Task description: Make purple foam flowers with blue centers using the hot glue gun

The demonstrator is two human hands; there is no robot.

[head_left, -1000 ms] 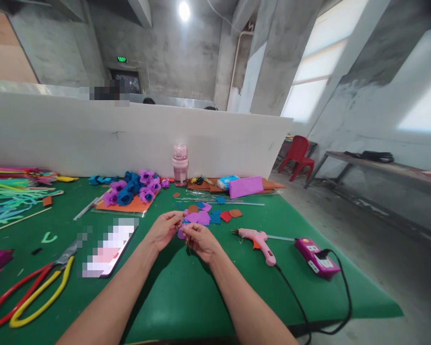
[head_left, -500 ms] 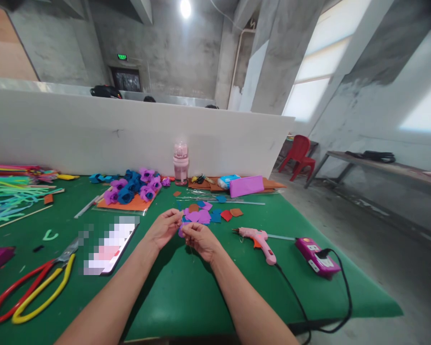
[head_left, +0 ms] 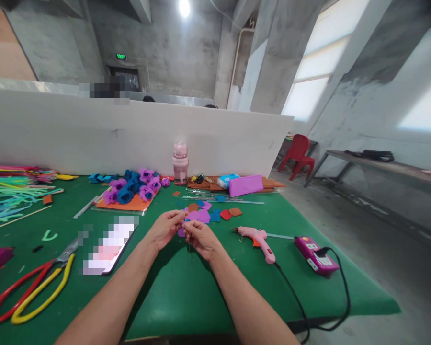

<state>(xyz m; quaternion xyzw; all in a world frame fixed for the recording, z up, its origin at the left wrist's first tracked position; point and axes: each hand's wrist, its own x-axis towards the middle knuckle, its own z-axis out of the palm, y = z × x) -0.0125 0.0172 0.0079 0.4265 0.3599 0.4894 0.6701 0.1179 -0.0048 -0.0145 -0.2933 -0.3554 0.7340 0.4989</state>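
My left hand [head_left: 168, 227] is closed in a pinch above the green tabletop, and what its fingertips hold is too small to make out. Close beside it, almost touching, my right hand [head_left: 201, 237] pinches a thin wire [head_left: 190, 250], whose end trails down below the fingers. Just beyond both hands lies a loose pile of purple cut paper pieces [head_left: 202, 216], with blue pieces [head_left: 215, 215], a red piece [head_left: 226, 214] and brown pieces [head_left: 236, 211] around it. Part of the pile is hidden behind my fingers.
A pink glue gun [head_left: 256, 239] lies at right, its cord reaching a purple power box [head_left: 316, 256]. At left are large scissors [head_left: 45, 290] and a phone [head_left: 113, 247]. Purple and blue paper flowers [head_left: 131, 187], a pink bottle [head_left: 180, 165] and pipe cleaners [head_left: 14, 196] stand further back.
My hands have drawn slightly closer together, with the fingertips meeting. The wire below my right hand shows more clearly. The things on the table have stayed in place.
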